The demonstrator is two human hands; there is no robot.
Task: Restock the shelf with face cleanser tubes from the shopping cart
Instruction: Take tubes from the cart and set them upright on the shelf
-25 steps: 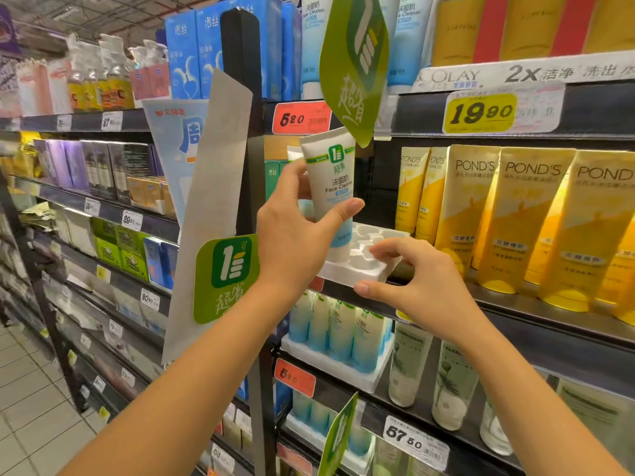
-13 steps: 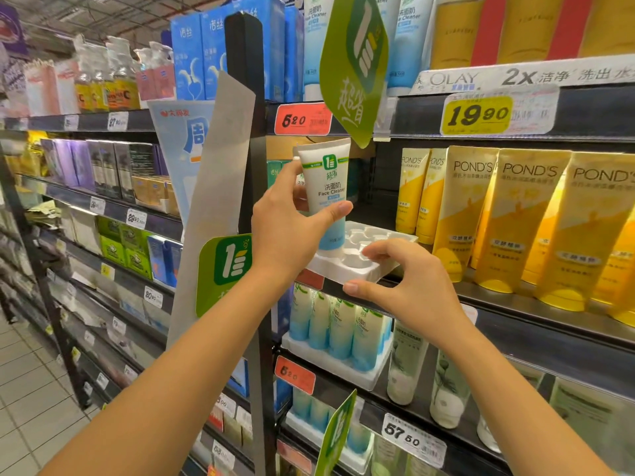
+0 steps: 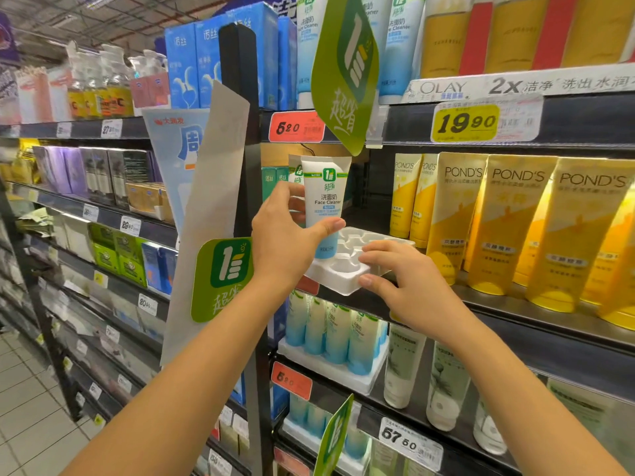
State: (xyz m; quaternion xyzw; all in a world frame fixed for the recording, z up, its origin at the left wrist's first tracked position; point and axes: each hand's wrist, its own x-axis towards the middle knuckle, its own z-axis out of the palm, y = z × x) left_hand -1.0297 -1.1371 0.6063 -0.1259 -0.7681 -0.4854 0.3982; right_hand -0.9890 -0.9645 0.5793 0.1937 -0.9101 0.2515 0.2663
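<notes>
So here's where I'm at: my left hand (image 3: 285, 242) is wrapped around one face cleanser tube (image 3: 326, 201), thumb across the front of it and the other fingers round the back. The tube is standing straight up, long axis vertical, cap end down, crimped end up near the green hang tag (image 3: 347, 63). It's at the left side of the white tray (image 3: 343, 281), which sits at the left end of the shelf (image 3: 515, 305) and pokes out a bit over the front edge. The cap looks like it's going into a pocket there, but honestly I can't tell if it's bottomed out or just touching the rim. My right hand (image 3: 412, 286) is pinching the tray's front right corner, thumb on the front rim and fingers curled over the top, I'd guess to stop it sliding. The thing that matters for the next bit: the pocket is directly under the tube, so it's a straight push down by the left hand, which is the one on it. The tray's empty pockets lie to the right of it, toward the yellow Pond's tubes (image 3: 508, 218).
</notes>
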